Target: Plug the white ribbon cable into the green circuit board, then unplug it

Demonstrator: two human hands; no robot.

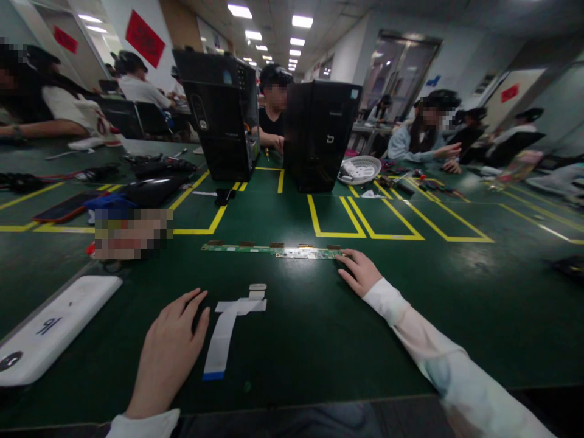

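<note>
My left hand point(176, 340) lies on the green table with its fingers stretched out, holding nothing. Just to its right is a white flat ribbon cable point(222, 340), folded at the top, with a blue strip at its lower end and a connector at its upper end. A long, thin green circuit board point(255, 249) lies flat across the table farther off. Fingertips of my right hand point(362, 274) rest at the board's right end, thumb apart from the other fingers and pointing at the table.
Two black computer towers point(223, 121) point(322, 137) stand beyond the board. A white basket point(362, 168) sits right of them. At the left lie a white device point(57, 328), a pixelated object point(132, 234) and dark cables. Yellow tape point(340, 235) marks the table. Several people sit around.
</note>
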